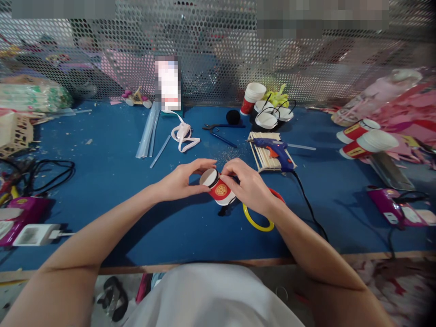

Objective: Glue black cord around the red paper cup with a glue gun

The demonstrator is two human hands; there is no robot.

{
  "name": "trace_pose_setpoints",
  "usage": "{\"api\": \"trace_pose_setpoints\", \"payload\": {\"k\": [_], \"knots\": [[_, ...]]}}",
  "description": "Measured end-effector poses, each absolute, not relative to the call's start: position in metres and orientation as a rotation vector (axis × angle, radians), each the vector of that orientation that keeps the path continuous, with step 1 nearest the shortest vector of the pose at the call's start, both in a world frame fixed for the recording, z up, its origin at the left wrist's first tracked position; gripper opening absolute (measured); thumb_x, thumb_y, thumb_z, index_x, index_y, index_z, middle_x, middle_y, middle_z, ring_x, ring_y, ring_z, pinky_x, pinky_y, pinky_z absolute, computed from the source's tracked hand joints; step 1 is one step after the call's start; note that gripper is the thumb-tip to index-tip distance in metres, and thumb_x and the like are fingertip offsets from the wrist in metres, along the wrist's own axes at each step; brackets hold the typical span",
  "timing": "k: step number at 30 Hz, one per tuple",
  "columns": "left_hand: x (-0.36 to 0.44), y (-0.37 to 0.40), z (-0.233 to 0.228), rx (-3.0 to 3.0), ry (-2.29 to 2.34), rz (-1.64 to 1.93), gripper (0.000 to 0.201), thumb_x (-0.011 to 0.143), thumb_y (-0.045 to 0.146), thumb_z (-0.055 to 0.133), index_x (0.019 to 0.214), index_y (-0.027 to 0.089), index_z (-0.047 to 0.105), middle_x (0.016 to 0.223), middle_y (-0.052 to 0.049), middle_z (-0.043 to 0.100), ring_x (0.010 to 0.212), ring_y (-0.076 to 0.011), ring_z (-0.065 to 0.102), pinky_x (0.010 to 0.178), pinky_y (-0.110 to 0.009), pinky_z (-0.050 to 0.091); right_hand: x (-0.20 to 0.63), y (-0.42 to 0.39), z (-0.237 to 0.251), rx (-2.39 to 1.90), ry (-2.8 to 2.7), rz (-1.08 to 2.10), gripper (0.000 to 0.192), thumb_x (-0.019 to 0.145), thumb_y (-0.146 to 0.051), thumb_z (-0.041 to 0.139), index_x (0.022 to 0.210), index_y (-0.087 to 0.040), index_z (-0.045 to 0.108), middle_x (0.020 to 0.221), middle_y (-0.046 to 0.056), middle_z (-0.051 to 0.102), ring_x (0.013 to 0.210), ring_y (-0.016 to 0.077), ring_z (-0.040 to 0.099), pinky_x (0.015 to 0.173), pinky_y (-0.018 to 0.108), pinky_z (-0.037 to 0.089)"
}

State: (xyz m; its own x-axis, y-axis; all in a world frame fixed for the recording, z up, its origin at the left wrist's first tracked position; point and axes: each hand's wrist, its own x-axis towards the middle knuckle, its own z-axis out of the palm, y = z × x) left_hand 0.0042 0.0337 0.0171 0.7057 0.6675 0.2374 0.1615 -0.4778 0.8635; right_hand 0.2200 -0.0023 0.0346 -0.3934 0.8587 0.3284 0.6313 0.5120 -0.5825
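Held between both hands above the middle of the blue tabletop [112,181]: one small red and white paper cup [218,187]. Lay tilted on its side, long axis running from upper left to lower right, white bottom disc turned toward the upper left and a little toward the camera, mouth end toward the lower right, mostly hidden by the right hand [250,188]. Gold round mark on the red wall, facing up. Left hand [180,180] curled, fingertips and thumb pressed at the bottom disc end; right hand wrapped over the mouth end, fingers bent around the cup. Something black [225,210] hung under the cup, too small to tell what. Just beside the right wrist, partly under it, yellow and red rings [254,221] flat on the tabletop.

Behind the hands, near: blue glue gun [274,150] resting on a mat of wooden sticks [264,156], its black cable [308,204] running down toward the front edge, right of the right forearm. Farther back: white ribbon [184,135], clear glue sticks [148,131], pliers [218,131], stacked cups [252,97]. At far right, two more stacks of cups lying down [366,144]. Left of the left forearm, wide bare blue surface up to black wires [47,172] near the left edge. Wooden front edge [221,262] of the tabletop close to the body, perforated metal screen [211,59] closing the back.
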Motion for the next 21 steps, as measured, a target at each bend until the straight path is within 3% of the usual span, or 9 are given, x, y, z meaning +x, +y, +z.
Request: {"api": "trace_pose_setpoints", "payload": {"k": [12, 21], "knots": [[0.005, 0.034, 0.019, 2.009, 0.635, 0.690, 0.061, 0.077, 0.026, 0.066, 0.132, 0.021, 0.041, 0.127, -0.013, 0.055, 0.112, -0.0224, 0.059, 0.097, -0.040, 0.049, 0.215, -0.012, 0.044, -1.149, -2.175, 0.324, 0.010, 0.090, -0.018, 0.047, 0.080, -0.023, 0.046, 0.088, 0.006, 0.057, 0.087, 0.0176, 0.056, 0.076, 0.034, 0.047], [0.004, 0.034, 0.018, 2.031, 0.630, 0.691, 0.060, 0.078, 0.027, 0.066, 0.132, 0.022, 0.041, 0.128, -0.013, 0.055, 0.112, -0.0225, 0.059, 0.096, -0.038, 0.050, 0.217, -0.002, 0.032, -1.185, -2.135, 0.443, 0.009, 0.089, -0.017, 0.047, 0.082, -0.022, 0.047, 0.091, 0.006, 0.056, 0.088, 0.0166, 0.056, 0.077, 0.033, 0.046]]}}
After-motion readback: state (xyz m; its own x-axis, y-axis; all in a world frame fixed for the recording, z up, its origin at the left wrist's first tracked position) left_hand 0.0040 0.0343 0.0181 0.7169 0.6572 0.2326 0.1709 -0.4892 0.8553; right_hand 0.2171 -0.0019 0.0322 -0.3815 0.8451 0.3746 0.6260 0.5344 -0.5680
